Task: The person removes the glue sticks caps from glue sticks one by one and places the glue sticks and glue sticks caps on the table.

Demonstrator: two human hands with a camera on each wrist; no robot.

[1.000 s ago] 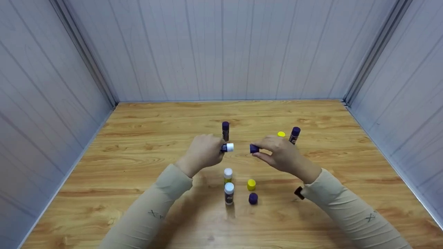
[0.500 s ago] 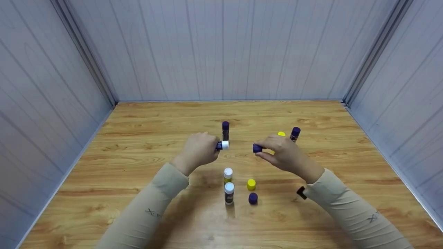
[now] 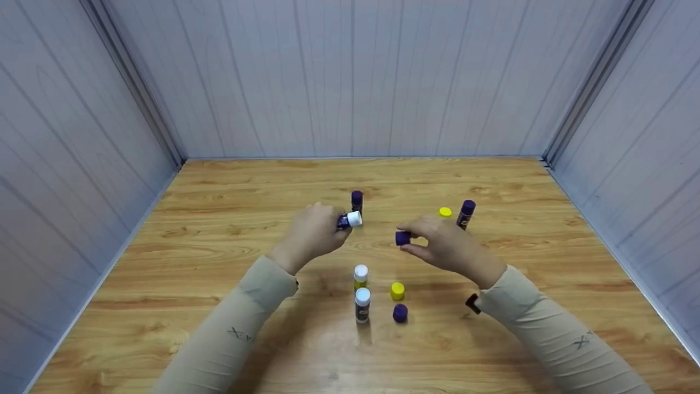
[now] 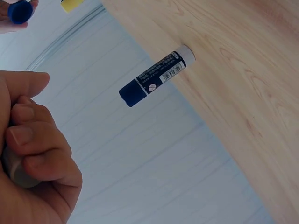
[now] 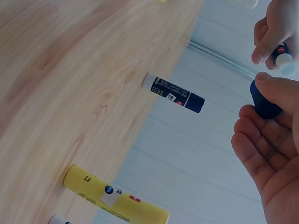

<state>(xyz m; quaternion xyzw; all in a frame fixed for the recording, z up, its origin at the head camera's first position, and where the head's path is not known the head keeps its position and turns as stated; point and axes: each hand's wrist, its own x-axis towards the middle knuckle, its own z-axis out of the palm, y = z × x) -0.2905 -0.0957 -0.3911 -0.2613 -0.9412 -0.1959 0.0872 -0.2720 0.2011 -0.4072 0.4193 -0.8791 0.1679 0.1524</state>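
Note:
My left hand (image 3: 313, 232) grips an uncapped dark-bodied glue stick (image 3: 350, 220), its white end pointing right and slightly up. Across from it, my right hand (image 3: 445, 243) pinches a dark purple cap (image 3: 403, 238) between thumb and fingers. A gap separates cap and stick. In the right wrist view the cap (image 5: 266, 100) looks blue, with the left hand (image 5: 275, 32) and its glue stick (image 5: 283, 61) beyond. The left wrist view shows curled fingers (image 4: 39, 144) around the stick, mostly hidden by them.
A capped glue stick (image 3: 357, 201) stands behind the left hand. Another dark one (image 3: 466, 213) and a yellow one (image 5: 112, 196) stand by the right hand. Nearer stand two white-topped sticks, one yellow (image 3: 360, 277), one dark (image 3: 362, 307), beside a yellow cap (image 3: 397, 291) and purple cap (image 3: 400, 313).
My left hand has drawn left and farther back with the glue stick, whose white end now tilts upward. My right hand with the cap stays in nearly the same place.

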